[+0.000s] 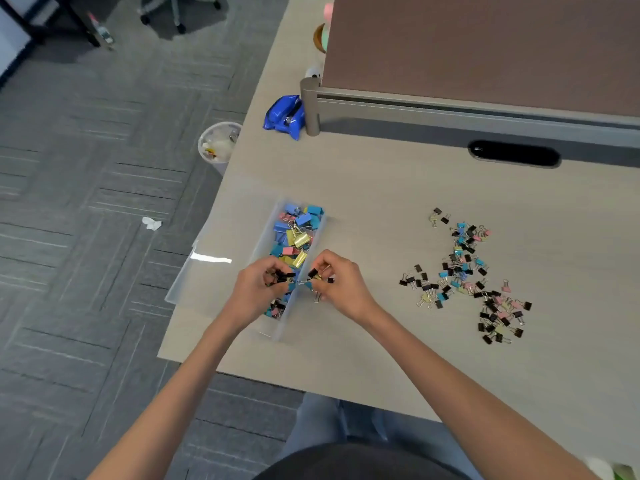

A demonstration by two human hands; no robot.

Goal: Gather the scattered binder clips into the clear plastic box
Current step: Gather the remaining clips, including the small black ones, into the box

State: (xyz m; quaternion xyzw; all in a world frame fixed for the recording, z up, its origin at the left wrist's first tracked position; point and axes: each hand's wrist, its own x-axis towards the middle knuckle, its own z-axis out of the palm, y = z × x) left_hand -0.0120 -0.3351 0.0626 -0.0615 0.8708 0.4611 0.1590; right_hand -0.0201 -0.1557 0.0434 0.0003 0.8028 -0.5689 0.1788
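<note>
Forearms come in from 6 o'clock. Left hand (258,289) curled round small black clips (285,277) over the clear plastic box (282,332), approx. centre. Right hand (341,285) pinches more at the box's 3 o'clock wall. My read: handles look tangled betw. hands, so tugging could flick clips onto the desk (381,188). Scattered binder clips (464,271) lie at 3 o'clock, well apart.

Your scattered binder clips (467,275) are black, blue, pink and pale yellow on a pale wood-grain desk (381,188). Those in the clear plastic box (273,332) show blue, yellow and pink.
</note>
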